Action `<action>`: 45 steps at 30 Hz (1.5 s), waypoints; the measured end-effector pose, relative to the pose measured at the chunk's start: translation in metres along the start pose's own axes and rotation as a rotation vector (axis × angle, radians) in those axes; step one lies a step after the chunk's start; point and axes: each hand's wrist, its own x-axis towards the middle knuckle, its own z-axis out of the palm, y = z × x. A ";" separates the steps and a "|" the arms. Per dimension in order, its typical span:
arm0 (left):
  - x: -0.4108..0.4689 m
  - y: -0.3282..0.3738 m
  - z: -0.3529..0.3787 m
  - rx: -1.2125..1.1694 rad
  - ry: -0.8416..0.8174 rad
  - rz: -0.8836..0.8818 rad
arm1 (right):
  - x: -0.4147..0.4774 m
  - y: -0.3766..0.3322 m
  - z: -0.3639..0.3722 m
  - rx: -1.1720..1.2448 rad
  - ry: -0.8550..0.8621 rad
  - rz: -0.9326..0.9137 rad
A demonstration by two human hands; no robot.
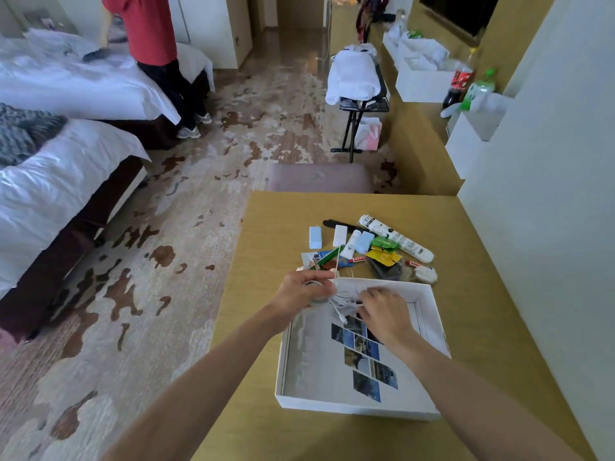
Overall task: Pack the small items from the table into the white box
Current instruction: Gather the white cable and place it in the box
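Hotel room, two beds (50,181) off to your left, and you're at the wooden table (466,244) by the wall. Your left hand (301,289) has its fingers curled round a loose coil of white cable (339,302), held just above the far-left corner of the white box (352,407). Your right hand (382,312) meets it from the other side, fingertips pinched on the trailing strands. That looks like you gathering the loops so the bundle goes down tidy instead of springing open. Working over the corner makes sense: it leaves most of the box floor, with its printed photo tiles, free for the rest.

And there's plenty of that! Just beyond the far rim sits the pile: a long white tube (396,237), a green packet (384,242), a yellow packet (386,257), and a pale blue case (315,237) a little apart on the left. None of it is in the box yet, so I'd call this early going. Mind the cable end hanging below your hands; it could snag.
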 end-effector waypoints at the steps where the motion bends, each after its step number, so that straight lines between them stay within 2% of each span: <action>1: 0.001 -0.001 0.000 0.003 -0.005 -0.004 | 0.000 -0.001 0.001 0.034 -0.006 0.033; 5: 0.008 -0.004 -0.001 -0.007 -0.024 -0.006 | 0.000 -0.001 -0.005 0.175 0.046 0.141; 10: 0.010 -0.005 0.002 0.124 -0.116 0.094 | -0.014 -0.002 -0.030 0.549 0.301 0.270; 12: 0.010 -0.005 0.005 0.161 -0.150 0.145 | -0.021 -0.005 -0.040 0.688 0.311 0.254; 16: 0.012 -0.001 0.013 0.207 -0.214 0.205 | -0.033 -0.011 -0.053 0.830 0.220 0.118; 24: 0.019 0.005 0.026 0.370 -0.207 0.343 | -0.032 -0.008 -0.051 0.752 0.238 0.114; 28: 0.014 0.008 0.034 0.432 -0.211 0.403 | -0.032 -0.004 -0.049 0.805 0.276 0.100; 36: 0.009 -0.001 0.036 0.320 -0.179 0.287 | -0.038 -0.005 -0.044 0.850 0.290 0.037; 45: 0.013 -0.008 0.046 0.450 -0.149 0.294 | -0.041 -0.002 -0.041 0.858 0.249 0.123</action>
